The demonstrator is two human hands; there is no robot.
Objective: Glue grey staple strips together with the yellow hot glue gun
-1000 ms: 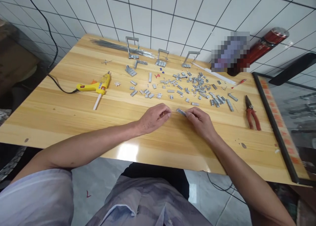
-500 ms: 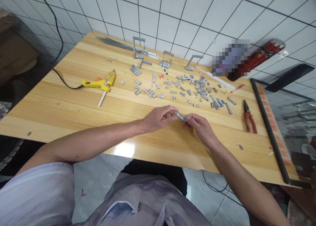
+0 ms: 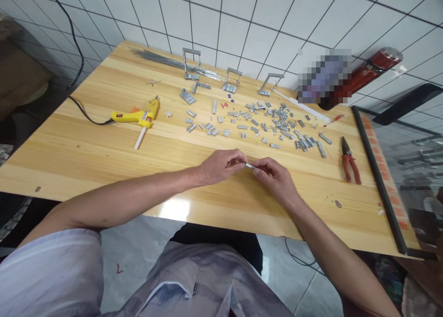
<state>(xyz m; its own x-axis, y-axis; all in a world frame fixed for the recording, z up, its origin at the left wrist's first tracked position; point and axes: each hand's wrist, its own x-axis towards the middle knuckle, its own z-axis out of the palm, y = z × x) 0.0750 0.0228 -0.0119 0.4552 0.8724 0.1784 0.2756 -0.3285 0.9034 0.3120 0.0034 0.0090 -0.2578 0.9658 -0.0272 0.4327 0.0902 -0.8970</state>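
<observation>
Between my two hands is a small grey strip of joined staples (image 3: 249, 165), seen nearly edge-on, above the front middle of the table. My left hand (image 3: 224, 165) pinches its left end between thumb and fingers. At the other end, my right hand (image 3: 275, 175) grips it with thumb and forefinger; the remaining fingers are curled. Beyond the hands lies a scatter of staple pieces (image 3: 282, 118), some in short blocks and some in tiny bits. Three small frames built of staple strips, one of them a tall frame (image 3: 191, 63), stand near the wall.
A yellow hot glue gun (image 3: 138, 116) with a white stick and black cord lies left. Red-handled pliers (image 3: 349, 162) rest at right, beside a black-framed glass panel (image 3: 380, 188). Thin metal wires (image 3: 166, 61) and a red cylinder (image 3: 367, 77) are along the tiled wall.
The strip has turned from showing its broad face to nearly edge-on. My left fingers have closed onto its left end, and my right hand has shifted slightly left.
</observation>
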